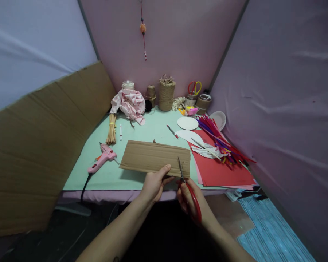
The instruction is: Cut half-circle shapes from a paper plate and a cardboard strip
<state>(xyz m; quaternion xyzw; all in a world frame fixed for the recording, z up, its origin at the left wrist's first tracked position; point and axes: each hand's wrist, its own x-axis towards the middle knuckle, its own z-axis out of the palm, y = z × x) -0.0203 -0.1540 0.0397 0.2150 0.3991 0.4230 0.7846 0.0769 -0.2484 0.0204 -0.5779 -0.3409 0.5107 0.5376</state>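
Head view: the left hand is grasping a rectangular cardboard piece by its near edge, the thumb pressing on top and the other fingers curling beneath. The right hand is gripping the red-handled scissors, its fingers wrapping around the handles, while one blade is pointing away over the cardboard's right end (whether the other blade is lying underneath, I cannot tell). Both hands are holding their things at the near side of a pale green table, just left of some red sheets. At left a pink glue gun is lying near a bundle of sticks. Colourful pipe cleaners are spreading partly over the red sheets, and a large twine spool is standing at the back.
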